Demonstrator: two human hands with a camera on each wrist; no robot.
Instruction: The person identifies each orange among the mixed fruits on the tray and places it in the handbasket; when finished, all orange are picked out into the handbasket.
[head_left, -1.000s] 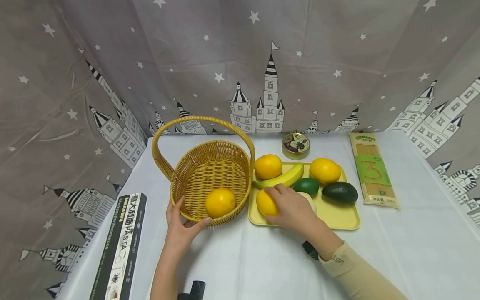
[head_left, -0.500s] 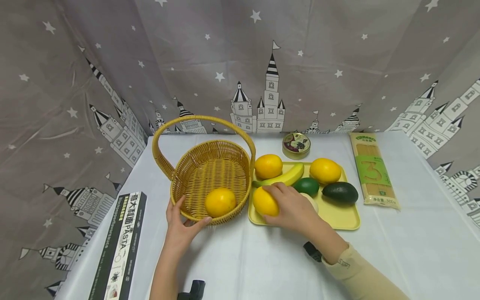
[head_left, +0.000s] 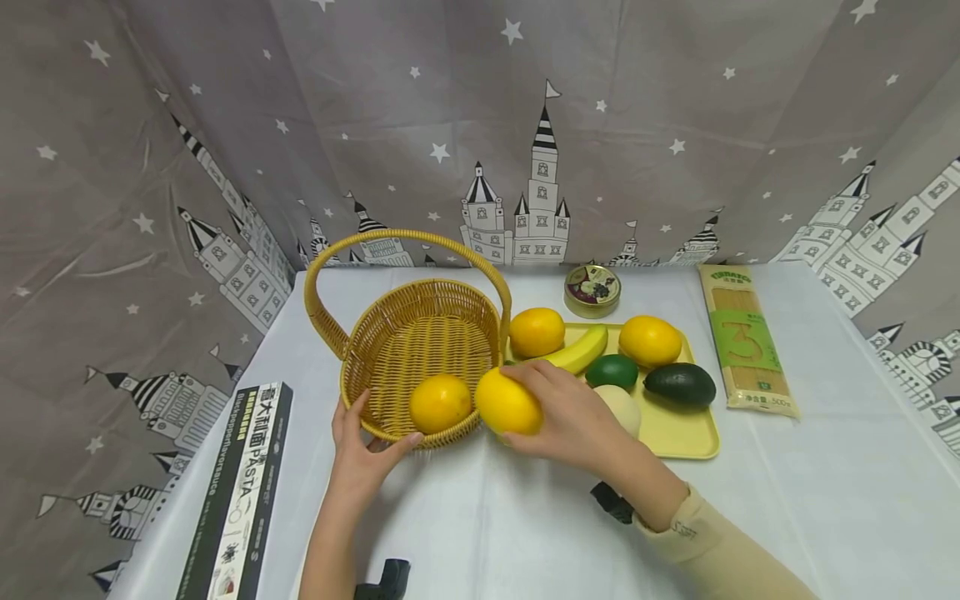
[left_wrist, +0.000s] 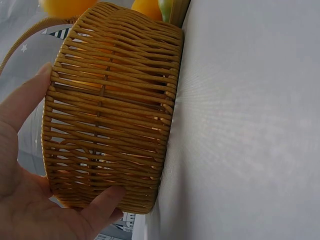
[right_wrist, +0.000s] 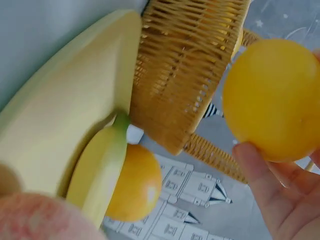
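Observation:
My right hand (head_left: 566,417) grips a yellow lemon (head_left: 508,402) just off the right front rim of the wicker basket (head_left: 390,354). In the right wrist view the lemon (right_wrist: 272,100) sits against the thumb and fingers, raised above the rim. My left hand (head_left: 363,458) holds the basket's near side, thumb and index finger at the rim. In the left wrist view, one finger of that hand (left_wrist: 35,200) lies on the woven outer wall. Another yellow fruit (head_left: 440,404) lies inside the basket near its front.
The yellow tray (head_left: 686,437) carries a banana (head_left: 581,352), a green fruit (head_left: 611,369), an avocado (head_left: 680,385), a pale round fruit (head_left: 621,408) and more yellow fruit (head_left: 650,342). Around it are a tin (head_left: 592,290) and noodle pack (head_left: 748,342). A pasta box (head_left: 240,492) lies left.
My right hand has lifted the lemon from the tray and carried it left to the basket's edge, uncovering more of the pale fruit. My left hand has stayed on the basket.

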